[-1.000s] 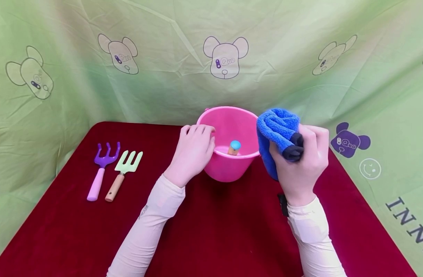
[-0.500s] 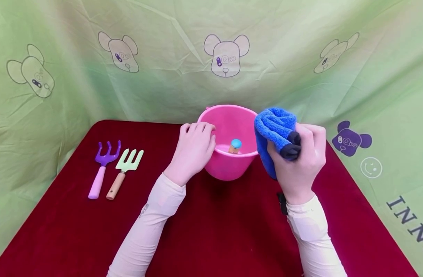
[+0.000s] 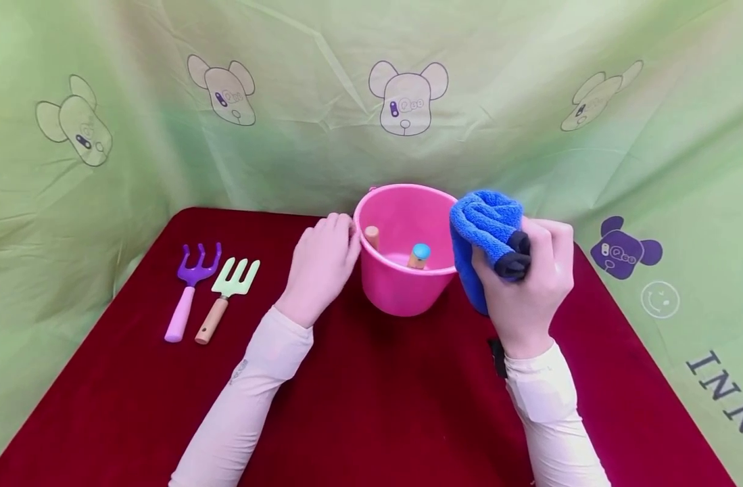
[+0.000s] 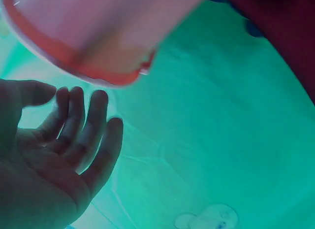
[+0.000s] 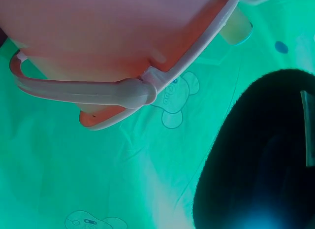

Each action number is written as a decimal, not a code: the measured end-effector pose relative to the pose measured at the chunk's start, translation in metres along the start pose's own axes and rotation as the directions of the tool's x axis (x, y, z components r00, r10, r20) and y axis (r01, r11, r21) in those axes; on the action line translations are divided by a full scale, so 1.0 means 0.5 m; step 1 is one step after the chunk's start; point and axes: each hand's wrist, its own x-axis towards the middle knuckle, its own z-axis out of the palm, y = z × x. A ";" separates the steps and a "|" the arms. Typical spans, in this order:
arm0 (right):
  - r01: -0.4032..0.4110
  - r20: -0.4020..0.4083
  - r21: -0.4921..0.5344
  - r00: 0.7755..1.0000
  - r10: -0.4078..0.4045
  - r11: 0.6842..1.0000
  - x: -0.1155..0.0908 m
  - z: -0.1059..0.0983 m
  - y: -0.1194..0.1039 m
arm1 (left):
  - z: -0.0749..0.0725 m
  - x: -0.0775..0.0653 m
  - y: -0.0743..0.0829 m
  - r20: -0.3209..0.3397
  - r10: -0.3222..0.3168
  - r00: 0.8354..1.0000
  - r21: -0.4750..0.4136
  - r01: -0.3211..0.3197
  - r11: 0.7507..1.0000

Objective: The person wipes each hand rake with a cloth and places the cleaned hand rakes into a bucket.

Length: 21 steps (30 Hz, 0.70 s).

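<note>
A pink bucket (image 3: 401, 294) stands on the red-covered table. Inside it show a wooden handle end (image 3: 372, 235) at the left and a wooden piece with a blue cap (image 3: 419, 256) near the front. My left hand (image 3: 319, 267) is beside the bucket's left rim; in the left wrist view its fingers (image 4: 91, 135) are loosely bent, apart from the rim and holding nothing. With my right hand (image 3: 529, 291) I grip a folded blue towel (image 3: 483, 226) with black trim, held up at the bucket's right rim. The towel appears as a dark shape in the right wrist view.
On the left of the table (image 3: 371, 406) lie a purple hand rake (image 3: 190, 287) with a pink handle and a pale green garden fork (image 3: 231, 291) with a wooden handle. A green printed curtain (image 3: 310, 149) hangs around the table's back and sides.
My left hand has come off the bucket's rim and moved left, uncovering the wooden handle end inside. The right hand keeps holding the towel. The head view has shifted slightly.
</note>
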 end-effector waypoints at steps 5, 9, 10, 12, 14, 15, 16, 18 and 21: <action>-0.002 -0.003 0.001 1.000 0.002 1.000 -0.001 0.000 0.000 | -0.003 -0.036 -0.070 0.011 -0.027 1.000 0.098 0.026 0.995; -0.009 -0.010 0.011 1.000 0.009 1.000 -0.001 0.001 -0.002 | -0.021 -0.070 -0.150 0.017 -0.091 0.996 0.139 0.088 0.986; -0.009 -0.014 0.013 1.000 0.009 1.000 0.001 0.000 -0.003 | -0.027 -0.077 -0.170 0.019 -0.108 0.994 0.150 0.103 0.983; -0.007 -0.019 0.015 1.000 0.007 1.000 0.003 -0.003 -0.003 | -0.035 -0.092 -0.208 0.030 -0.131 0.991 0.179 0.123 0.976; -0.005 -0.025 0.015 1.000 0.005 1.000 0.005 -0.006 -0.004 | -0.043 -0.109 -0.242 0.083 -0.168 0.982 0.205 0.148 0.968; -0.004 -0.029 0.015 1.000 0.005 1.000 0.006 -0.007 -0.004 | -0.046 -0.118 -0.257 0.119 -0.191 0.974 0.211 0.163 0.964; -0.003 -0.031 0.015 1.000 0.004 1.000 0.006 -0.008 -0.003 | -0.048 -0.128 -0.272 0.157 -0.211 0.965 0.217 0.174 0.961; -0.001 -0.039 0.012 0.999 0.002 1.000 0.007 -0.010 -0.002 | -0.052 -0.148 -0.298 0.255 -0.271 0.928 0.228 0.214 0.950; -0.003 -0.049 0.009 0.999 0.004 1.000 0.008 -0.013 0.000 | -0.057 -0.175 -0.328 0.394 -0.351 0.849 0.250 0.268 0.930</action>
